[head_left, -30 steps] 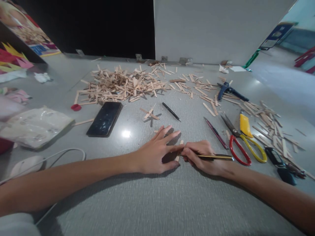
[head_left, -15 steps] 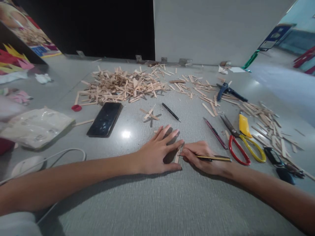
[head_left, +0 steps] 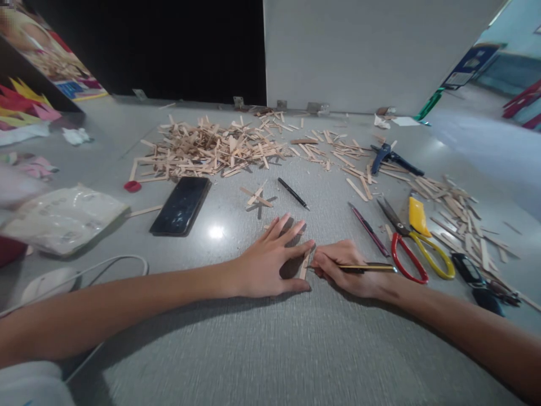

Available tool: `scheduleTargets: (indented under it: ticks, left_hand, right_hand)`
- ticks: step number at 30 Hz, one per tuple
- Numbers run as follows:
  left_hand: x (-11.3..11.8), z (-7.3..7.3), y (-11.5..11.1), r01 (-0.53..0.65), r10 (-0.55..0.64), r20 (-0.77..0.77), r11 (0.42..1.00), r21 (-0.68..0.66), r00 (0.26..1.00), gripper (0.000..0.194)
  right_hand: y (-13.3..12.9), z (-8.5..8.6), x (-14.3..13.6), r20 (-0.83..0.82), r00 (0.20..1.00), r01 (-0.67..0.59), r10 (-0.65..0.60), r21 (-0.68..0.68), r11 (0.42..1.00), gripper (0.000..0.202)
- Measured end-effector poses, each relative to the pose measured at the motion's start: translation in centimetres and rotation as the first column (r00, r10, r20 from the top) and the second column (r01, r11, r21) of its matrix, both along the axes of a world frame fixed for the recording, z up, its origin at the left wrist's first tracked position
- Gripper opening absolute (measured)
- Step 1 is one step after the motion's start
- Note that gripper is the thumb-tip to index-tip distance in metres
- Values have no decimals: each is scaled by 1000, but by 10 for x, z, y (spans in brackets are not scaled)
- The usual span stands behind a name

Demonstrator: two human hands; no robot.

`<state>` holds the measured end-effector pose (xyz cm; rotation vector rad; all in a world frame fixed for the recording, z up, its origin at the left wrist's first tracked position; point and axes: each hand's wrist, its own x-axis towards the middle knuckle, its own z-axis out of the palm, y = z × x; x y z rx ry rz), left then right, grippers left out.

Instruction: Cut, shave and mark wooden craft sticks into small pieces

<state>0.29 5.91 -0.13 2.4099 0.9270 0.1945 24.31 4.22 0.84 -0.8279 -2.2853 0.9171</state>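
Observation:
A short wooden craft stick (head_left: 303,271) lies on the grey tabletop, pinned at its ends by the thumb and a finger of my left hand (head_left: 270,259). That hand is spread flat, palm down. My right hand (head_left: 344,268) is closed around a yellow and black pencil (head_left: 374,268), its tip at the stick's right edge. Beyond my left fingertips several stick pieces (head_left: 257,197) lie crossed over one another. A black pen (head_left: 293,193) rests just past my hands.
A big heap of craft sticks (head_left: 211,146) spans the back, near a phone (head_left: 181,206). At right lie a maroon pen (head_left: 369,229), scissors (head_left: 409,239), a yellow cutter (head_left: 418,215), a dark blue tool (head_left: 382,157) and more sticks (head_left: 465,217). A plastic packet (head_left: 65,219) sits left.
Almost nothing differs. Both hands keep their places on the stick, and the pencil has shifted only very slightly.

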Motion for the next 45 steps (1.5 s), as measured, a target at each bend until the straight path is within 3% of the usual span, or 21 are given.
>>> scheduleTargets:
  ticks: [10,22,31,45]
  left_hand:
    - [0,4,-1,2,-2,-45,1000,-4,999,96]
    - [-1,-1,-1,-14,14,-3,1000,6,1000,92]
    - [2,7,1,-42,41,-43,999,-19,998,87]
    - [2,3,1,-39,39,-12,999,-11,999,89]
  right_hand:
    - [-1,7,-2,-26,1000,-6,4,-62,998,40]
    - [1,-1,-1,15,999,-43,42,30,999,47]
    - [2,2,0,12,995,-96,95,55,994,48]
    - [-1,1,1,-60,998,-16,10,-103,995,42]
